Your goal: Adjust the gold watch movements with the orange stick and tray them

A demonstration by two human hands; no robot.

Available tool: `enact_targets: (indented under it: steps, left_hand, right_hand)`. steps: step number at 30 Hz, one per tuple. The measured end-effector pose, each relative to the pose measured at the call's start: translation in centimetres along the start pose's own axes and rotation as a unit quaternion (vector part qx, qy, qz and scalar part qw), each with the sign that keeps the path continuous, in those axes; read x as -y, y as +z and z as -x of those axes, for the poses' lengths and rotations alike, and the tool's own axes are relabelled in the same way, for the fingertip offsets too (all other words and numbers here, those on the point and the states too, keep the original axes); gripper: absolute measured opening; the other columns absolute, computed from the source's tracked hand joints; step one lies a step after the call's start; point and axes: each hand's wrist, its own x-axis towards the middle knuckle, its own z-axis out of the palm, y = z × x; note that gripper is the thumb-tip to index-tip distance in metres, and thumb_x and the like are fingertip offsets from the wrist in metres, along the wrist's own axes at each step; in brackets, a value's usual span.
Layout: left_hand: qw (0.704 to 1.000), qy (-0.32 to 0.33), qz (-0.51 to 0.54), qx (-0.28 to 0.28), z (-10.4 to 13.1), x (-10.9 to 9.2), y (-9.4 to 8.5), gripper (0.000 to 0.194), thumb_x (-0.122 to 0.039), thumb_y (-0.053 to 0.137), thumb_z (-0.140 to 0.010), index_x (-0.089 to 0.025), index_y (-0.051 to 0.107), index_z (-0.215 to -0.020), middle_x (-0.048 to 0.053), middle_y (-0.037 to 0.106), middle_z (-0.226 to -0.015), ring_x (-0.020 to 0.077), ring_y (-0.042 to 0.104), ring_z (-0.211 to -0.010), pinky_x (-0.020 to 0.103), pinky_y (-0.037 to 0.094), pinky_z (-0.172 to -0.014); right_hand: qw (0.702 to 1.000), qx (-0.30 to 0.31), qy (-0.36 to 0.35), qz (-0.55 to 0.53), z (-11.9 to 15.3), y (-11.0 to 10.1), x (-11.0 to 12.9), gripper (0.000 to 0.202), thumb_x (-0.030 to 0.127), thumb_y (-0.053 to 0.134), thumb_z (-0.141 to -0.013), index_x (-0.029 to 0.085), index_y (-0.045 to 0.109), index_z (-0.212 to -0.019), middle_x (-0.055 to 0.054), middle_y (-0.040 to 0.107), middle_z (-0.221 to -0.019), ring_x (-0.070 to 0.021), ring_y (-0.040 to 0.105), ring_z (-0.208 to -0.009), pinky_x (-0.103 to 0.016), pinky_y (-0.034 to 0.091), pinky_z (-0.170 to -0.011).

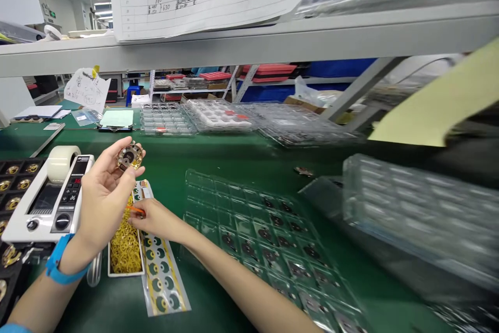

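- Above the box [125, 274], our left hand [110, 183] pinches the disc [130, 156] by its rim, likely baring its face;
- at the box's right edge, our right hand [151, 215], fingers closed, grips the orange tool [136, 210], presumably for control.

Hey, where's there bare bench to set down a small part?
The green bench shows between the rear clear trays and the front clear tray; also below the white box, left of the cut-out sheet. Crowded: left, with the tape dispenser and black tray; right, with blurred clear trays; and around the right hand.
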Motion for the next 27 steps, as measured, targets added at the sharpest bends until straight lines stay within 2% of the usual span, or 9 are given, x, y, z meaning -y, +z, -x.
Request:
enact_targets:
  steps: [2,4,6,7,10,12,15,20,27]
  left_hand:
    - [1.000,0.005,-0.001,0.008,0.0,0.0,-0.1,0.037,-0.019,0.065,-0.086,-0.017,0.064,-0.123,0.008,0.074,-0.115,0.0244,0.069,-0.109,0.033,0.061,-0.088]
    - [1.000,0.010,-0.007,0.011,0.0,0.1,-0.2,0.037,-0.020,0.066,-0.086,-0.018,0.065,-0.123,0.007,0.074,-0.114,0.0246,0.069,-0.109,0.033,0.061,-0.088]
    - [1.000,0.015,-0.016,0.009,-0.1,0.2,-0.2,0.036,-0.021,0.067,-0.086,-0.019,0.065,-0.122,0.006,0.075,-0.112,0.0241,0.070,-0.108,0.032,0.061,-0.089]
    - [1.000,0.016,-0.019,0.009,-0.1,0.2,-0.2,0.035,-0.021,0.067,-0.086,-0.020,0.066,-0.122,0.006,0.075,-0.112,0.0237,0.070,-0.108,0.032,0.061,-0.089]
    - [1.000,0.015,-0.017,0.017,-0.2,0.4,-0.1,0.032,-0.022,0.065,-0.089,-0.022,0.067,-0.121,0.003,0.076,-0.110,0.0223,0.070,-0.108,0.030,0.061,-0.090]
    - [1.000,0.003,-0.018,0.025,-0.2,0.5,0.0,0.031,-0.023,0.064,-0.090,-0.024,0.067,-0.121,0.002,0.076,-0.108,0.0217,0.070,-0.107,0.029,0.061,-0.090]
    - [0.998,-0.028,-0.029,0.037,-0.1,0.6,0.2,0.033,-0.025,0.065,-0.089,-0.024,0.067,-0.122,0.001,0.076,-0.107,0.0210,0.071,-0.106,0.028,0.061,-0.090]
    - [0.996,-0.066,-0.039,0.056,0.1,0.7,0.8,0.036,-0.029,0.067,-0.087,-0.021,0.066,-0.122,0.003,0.075,-0.110,0.0199,0.073,-0.097,0.029,0.061,-0.087]
    - [0.991,-0.095,-0.034,0.083,0.2,1.1,1.6,0.041,-0.033,0.068,-0.083,-0.017,0.065,-0.120,0.006,0.073,-0.115,0.0231,0.071,-0.103,0.033,0.060,-0.089]
  right_hand:
    - [0.999,0.009,-0.004,0.034,0.4,0.1,0.0,0.033,0.016,0.061,-0.082,0.018,0.043,-0.054,0.007,0.038,-0.049,-0.0085,0.038,-0.050,-0.022,0.026,-0.052]
    - [0.997,0.001,0.001,0.073,1.4,0.2,0.0,0.026,0.016,0.062,-0.084,0.017,0.052,-0.060,0.005,0.050,-0.057,-0.0103,0.047,-0.057,-0.022,0.029,-0.055]
    - [0.993,-0.021,0.017,0.111,3.0,-0.2,-0.1,0.009,0.011,0.061,-0.084,0.017,0.063,-0.077,0.001,0.064,-0.077,-0.0129,0.058,-0.071,-0.022,0.035,-0.062]
    - [0.991,-0.035,0.031,0.129,4.1,-0.7,-0.4,0.011,0.008,0.061,-0.083,0.017,0.066,-0.086,-0.001,0.067,-0.088,-0.0139,0.061,-0.079,-0.022,0.038,-0.066]
    - [0.975,-0.079,0.094,0.182,7.8,-3.4,-1.9,0.022,0.006,0.057,-0.085,0.019,0.069,-0.098,-0.003,0.068,-0.100,-0.0151,0.064,-0.090,-0.023,0.043,-0.076]
    - [0.958,-0.097,0.152,0.223,10.4,-5.6,-3.7,0.019,0.007,0.056,-0.087,0.018,0.071,-0.092,-0.005,0.068,-0.097,-0.0172,0.065,-0.088,-0.025,0.045,-0.075]
    - [0.932,-0.076,0.225,0.274,13.3,-7.8,-6.7,0.011,0.010,0.060,-0.087,0.013,0.069,-0.083,-0.007,0.069,-0.088,-0.0173,0.065,-0.078,-0.029,0.048,-0.071]
    - [0.911,-0.028,0.252,0.326,14.8,-6.9,-9.2,0.009,0.021,0.063,-0.092,0.014,0.067,-0.095,-0.003,0.068,-0.096,-0.0156,0.064,-0.086,-0.033,0.053,-0.078]
    - [0.900,-0.043,0.244,0.359,15.1,-5.6,-9.8,0.020,0.009,0.056,-0.089,0.016,0.074,-0.092,-0.008,0.066,-0.096,-0.0220,0.066,-0.094,-0.027,0.050,-0.069]
